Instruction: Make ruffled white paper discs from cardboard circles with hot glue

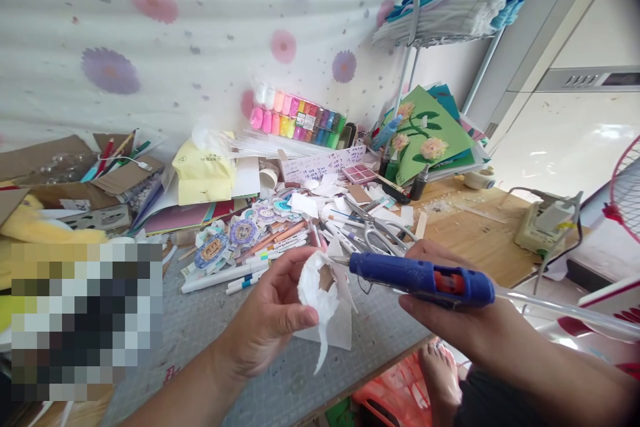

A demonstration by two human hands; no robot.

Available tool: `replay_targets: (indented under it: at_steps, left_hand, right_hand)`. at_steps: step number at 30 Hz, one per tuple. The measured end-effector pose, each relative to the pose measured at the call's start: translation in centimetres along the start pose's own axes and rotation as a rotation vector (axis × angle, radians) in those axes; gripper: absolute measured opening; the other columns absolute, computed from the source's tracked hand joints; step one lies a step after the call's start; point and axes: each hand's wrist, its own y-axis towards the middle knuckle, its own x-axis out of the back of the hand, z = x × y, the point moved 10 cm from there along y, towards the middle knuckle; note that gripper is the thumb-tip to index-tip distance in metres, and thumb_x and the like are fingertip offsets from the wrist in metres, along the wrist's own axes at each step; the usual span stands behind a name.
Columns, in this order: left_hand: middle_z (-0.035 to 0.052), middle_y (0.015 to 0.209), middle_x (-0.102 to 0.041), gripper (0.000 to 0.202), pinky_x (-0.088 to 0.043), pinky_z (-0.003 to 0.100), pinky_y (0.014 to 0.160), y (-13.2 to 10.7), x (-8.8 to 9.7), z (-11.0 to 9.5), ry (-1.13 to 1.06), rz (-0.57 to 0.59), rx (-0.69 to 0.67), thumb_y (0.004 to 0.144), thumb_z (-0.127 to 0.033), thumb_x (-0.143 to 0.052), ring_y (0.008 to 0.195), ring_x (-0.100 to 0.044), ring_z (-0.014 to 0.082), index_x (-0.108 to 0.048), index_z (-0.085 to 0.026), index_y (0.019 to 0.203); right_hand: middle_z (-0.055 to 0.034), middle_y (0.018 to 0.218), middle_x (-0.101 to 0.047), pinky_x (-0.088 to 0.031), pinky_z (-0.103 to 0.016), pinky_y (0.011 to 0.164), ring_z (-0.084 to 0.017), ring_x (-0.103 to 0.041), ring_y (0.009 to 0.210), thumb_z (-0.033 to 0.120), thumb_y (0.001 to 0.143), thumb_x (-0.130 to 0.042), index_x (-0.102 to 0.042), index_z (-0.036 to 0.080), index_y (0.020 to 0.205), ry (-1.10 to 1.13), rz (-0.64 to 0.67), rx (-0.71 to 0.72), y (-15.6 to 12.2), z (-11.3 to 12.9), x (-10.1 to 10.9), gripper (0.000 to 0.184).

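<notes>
In my left hand [263,323] is a piece of crumpled white tissue [313,283] with brown cardboard [327,275] showing inside its curve. My thumb and fingers pinch it, and a thin twisted end hangs down. My right hand [445,317] grips a blue hot glue gun [390,273] from below, with a clear glue stick [555,310] running out of its back. The gun's metal nozzle [341,259] points left, close to the upper edge of the tissue piece; whether they touch, I cannot tell. Behind the tissue piece is a sheet of white paper [343,330].
Markers [250,280], scissors [373,230], paper scraps and round paper pieces [215,243] crowd the grey cutting mat [195,340]. A yellow tissue pack [205,173] and coloured clay packs [305,120] stand behind. A power strip [547,220] sits at the right table edge.
</notes>
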Motion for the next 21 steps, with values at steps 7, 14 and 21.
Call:
replay_targets:
  at_steps: [7,14,21]
  left_hand:
    - [0.0029,0.103,-0.073,0.056,-0.048,0.026,0.079,0.2,0.4,0.6,-0.016,0.020,0.023,0.052,-0.020,-0.087,0.092,-0.063,0.0195,-0.070,-0.026,0.106]
    - [0.0043,0.101,-0.073,0.056,-0.045,0.031,0.087,0.1,0.3,0.4,-0.007,0.047,0.007,0.057,-0.026,-0.085,0.099,-0.063,0.0237,-0.069,-0.027,0.110]
    - [0.0071,0.105,-0.072,0.057,-0.045,0.035,0.088,-0.1,-0.4,0.8,0.008,0.091,0.076,0.055,-0.028,-0.085,0.099,-0.063,0.0262,-0.068,-0.026,0.110]
  right_hand:
    - [-0.0002,0.073,-0.051,-0.043,-0.027,0.055,-0.014,-0.054,0.062,0.018,0.079,-0.054,-0.051,0.021,0.067,-0.053,0.093,-0.015,-0.2,0.5,-0.6,0.013]
    - [0.0006,0.073,-0.051,-0.041,-0.025,0.051,-0.012,-0.052,0.058,0.013,0.073,-0.055,-0.051,0.021,0.067,-0.045,0.100,0.010,-0.6,0.6,-0.3,0.012]
    - [0.0000,0.070,-0.051,-0.042,-0.028,0.054,-0.015,-0.053,0.061,0.018,0.077,-0.055,-0.050,0.022,0.066,0.002,0.035,0.004,-0.4,1.0,0.9,0.012]
